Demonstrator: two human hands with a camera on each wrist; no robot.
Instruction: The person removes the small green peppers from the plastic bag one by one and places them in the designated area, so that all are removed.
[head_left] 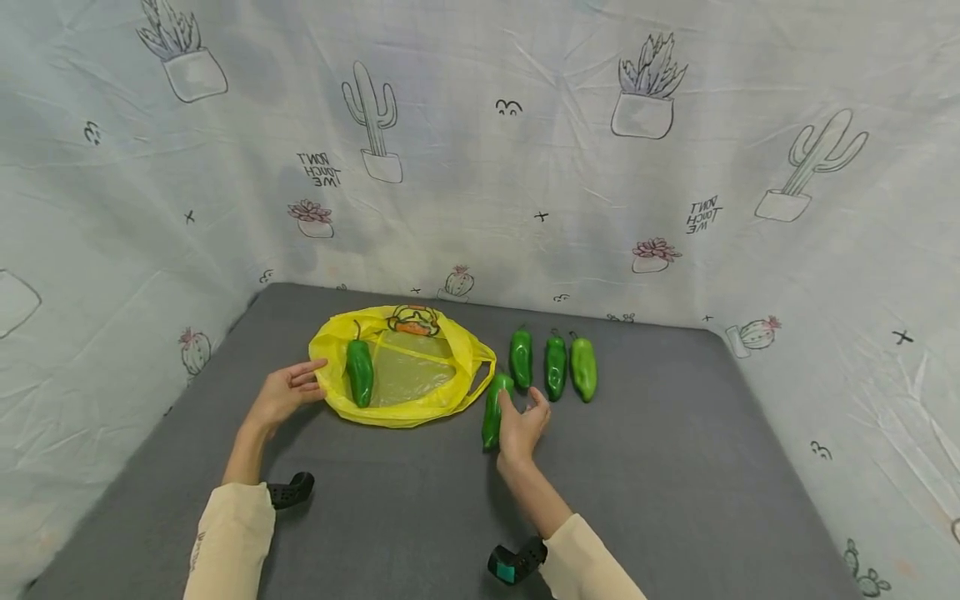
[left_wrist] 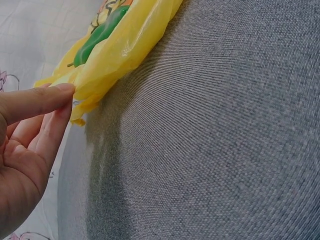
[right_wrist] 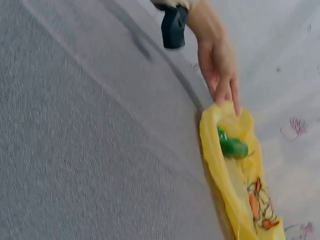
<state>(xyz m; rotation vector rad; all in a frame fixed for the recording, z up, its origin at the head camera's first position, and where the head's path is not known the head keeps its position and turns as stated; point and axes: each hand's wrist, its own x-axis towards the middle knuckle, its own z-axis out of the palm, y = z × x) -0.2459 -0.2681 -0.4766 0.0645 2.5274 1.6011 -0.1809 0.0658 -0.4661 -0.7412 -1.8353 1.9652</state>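
A yellow plastic bag point(head_left: 420, 414) lies with its mouth spread wide, and one green pepper point(head_left: 360, 372) is inside near its left side. My left hand point(head_left: 288, 394) pinches the bag's left rim; thumb and fingertips meet at the plastic in the left wrist view. To the right of the bag, my right hand point(head_left: 522, 427) is over another green pepper point(head_left: 491, 421), its thumb overlapping that pepper's upper part. A gap shows between this thumb and the other fingers. In the right wrist view only the left hand point(right_wrist: 220, 65) appears, at the bag point(right_wrist: 220, 175).
Beyond the right hand, three more peppers stand in a row: a dark green one point(head_left: 521, 358), a second dark green one point(head_left: 556, 367) and a lighter green one point(head_left: 583, 367). Everything lies on a dark grey tabletop point(head_left: 405, 517), with printed cloth point(head_left: 465, 183) hanging around it.
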